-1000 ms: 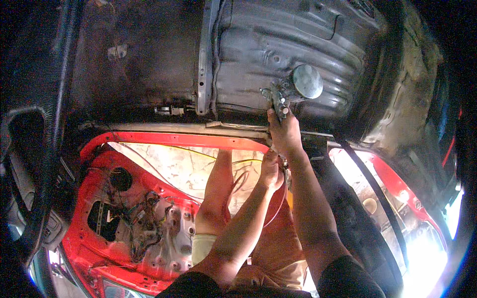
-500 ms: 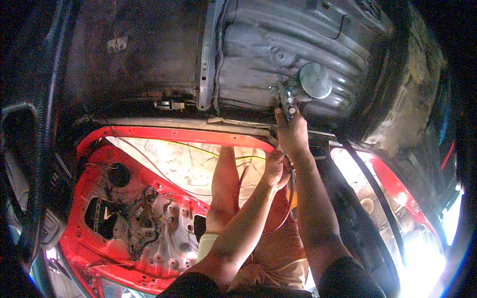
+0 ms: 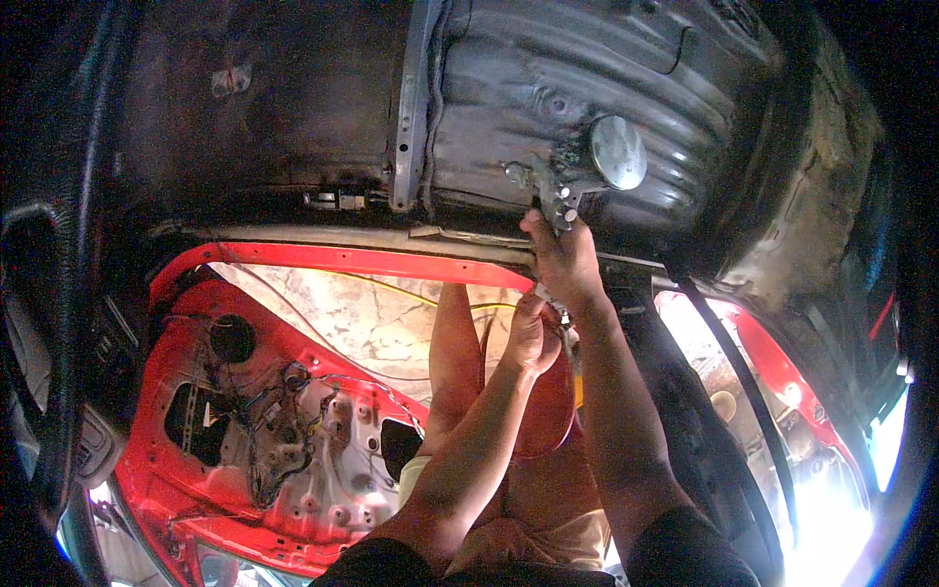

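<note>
My right hand (image 3: 563, 255) is closed on a metal spray gun (image 3: 558, 192) with a round silver-topped cup (image 3: 616, 152), held over the grey-black ribbed metal floor pan (image 3: 675, 88) of a car. Just below it, my left hand (image 3: 533, 338) is closed around a small metal fitting (image 3: 556, 308) at the bottom of the gun's handle, where a thin hose (image 3: 543, 445) hangs down between my forearms in a loop. Both hands are beside the red door sill (image 3: 460, 267).
An opened red door (image 3: 293, 391) with exposed wiring and holes lies at lower left. A metal rail (image 3: 411, 98) runs across the floor pan. A black pillar trim (image 3: 68, 293) stands at left. Yellow hose (image 3: 391, 292) lies on the cracked ground outside; my bare legs (image 3: 452, 352) are below.
The gun and my right hand have swung slightly right, then back left. My left hand has shifted a little left and stays on the fitting. The view has tilted slightly, raising the sill in the picture.
</note>
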`<state>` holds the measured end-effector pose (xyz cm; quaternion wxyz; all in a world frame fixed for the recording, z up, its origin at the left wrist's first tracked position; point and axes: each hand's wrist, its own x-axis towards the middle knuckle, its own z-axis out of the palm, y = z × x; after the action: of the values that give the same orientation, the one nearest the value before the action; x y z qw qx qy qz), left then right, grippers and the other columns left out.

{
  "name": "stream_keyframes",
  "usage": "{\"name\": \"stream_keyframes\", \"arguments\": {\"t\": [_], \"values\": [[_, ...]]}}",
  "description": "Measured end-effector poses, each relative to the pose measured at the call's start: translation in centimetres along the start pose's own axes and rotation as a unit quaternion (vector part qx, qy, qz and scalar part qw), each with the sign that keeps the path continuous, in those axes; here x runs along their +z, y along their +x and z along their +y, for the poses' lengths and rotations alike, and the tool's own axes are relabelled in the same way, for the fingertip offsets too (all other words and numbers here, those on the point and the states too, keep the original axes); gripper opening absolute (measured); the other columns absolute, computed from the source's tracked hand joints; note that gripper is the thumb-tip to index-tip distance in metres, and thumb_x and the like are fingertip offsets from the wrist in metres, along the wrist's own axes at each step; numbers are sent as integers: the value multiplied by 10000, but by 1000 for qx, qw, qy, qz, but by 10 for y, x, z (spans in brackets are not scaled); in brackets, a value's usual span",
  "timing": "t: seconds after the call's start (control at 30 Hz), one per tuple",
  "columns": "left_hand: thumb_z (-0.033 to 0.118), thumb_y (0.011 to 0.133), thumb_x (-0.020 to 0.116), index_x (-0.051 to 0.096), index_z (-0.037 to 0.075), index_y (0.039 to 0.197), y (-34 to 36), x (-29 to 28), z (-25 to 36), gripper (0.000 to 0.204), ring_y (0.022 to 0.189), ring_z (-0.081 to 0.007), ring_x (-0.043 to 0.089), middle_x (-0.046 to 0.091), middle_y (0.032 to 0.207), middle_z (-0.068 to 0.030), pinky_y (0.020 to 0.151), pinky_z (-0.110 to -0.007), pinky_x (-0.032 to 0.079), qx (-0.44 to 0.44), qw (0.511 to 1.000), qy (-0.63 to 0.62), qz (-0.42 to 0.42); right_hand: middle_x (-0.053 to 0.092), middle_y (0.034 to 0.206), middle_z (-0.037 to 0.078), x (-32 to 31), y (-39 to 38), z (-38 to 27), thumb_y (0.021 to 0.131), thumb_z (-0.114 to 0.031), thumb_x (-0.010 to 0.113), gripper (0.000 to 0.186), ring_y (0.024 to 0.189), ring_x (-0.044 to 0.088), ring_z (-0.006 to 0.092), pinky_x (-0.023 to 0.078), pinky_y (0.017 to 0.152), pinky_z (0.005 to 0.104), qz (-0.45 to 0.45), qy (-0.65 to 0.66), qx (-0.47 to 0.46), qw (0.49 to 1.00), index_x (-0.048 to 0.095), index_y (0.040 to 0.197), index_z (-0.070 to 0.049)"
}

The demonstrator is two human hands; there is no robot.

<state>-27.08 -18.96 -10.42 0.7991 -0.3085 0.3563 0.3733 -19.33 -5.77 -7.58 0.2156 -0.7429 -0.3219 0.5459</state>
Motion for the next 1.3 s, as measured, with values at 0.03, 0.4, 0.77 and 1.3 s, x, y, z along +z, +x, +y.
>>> {"name": "stream_keyframes", "arguments": {"t": [0.03,0.4,0.77,1.3], "values": [[349,964,645,649,94,1186,1,-3,2,338,1064,-230,672,717,1144,-49,974,-418,520,10,1000,-7,9,698,881,91,3,1,0,1013,-291,602,322,839,633,201,501,794,357,-6,1,3,1000,649,1041,26],[273,1031,543,579,93,1273,6,13,-14,304,1023,-197,650,674,1122,-41,898,-388,541,11,999,32,25,707,979,222,3,3,9,989,-295,626,359,925,691,394,524,818,436,81,-96,53,991,594,1205,-8],[363,1036,515,592,113,1276,-5,4,-5,355,1083,-247,657,700,1157,-58,978,-450,516,2,999,-31,-40,714,857,208,9,-4,10,971,-266,657,323,773,712,368,535,684,425,64,-53,-23,996,576,1140,-3],[241,1051,484,564,95,1290,-2,8,-6,291,1071,-231,651,672,1175,-56,950,-413,540,12,999,37,30,705,919,224,10,-8,7,982,-296,627,360,878,704,404,531,762,442,90,-76,54,992,583,1188,-4]]}}
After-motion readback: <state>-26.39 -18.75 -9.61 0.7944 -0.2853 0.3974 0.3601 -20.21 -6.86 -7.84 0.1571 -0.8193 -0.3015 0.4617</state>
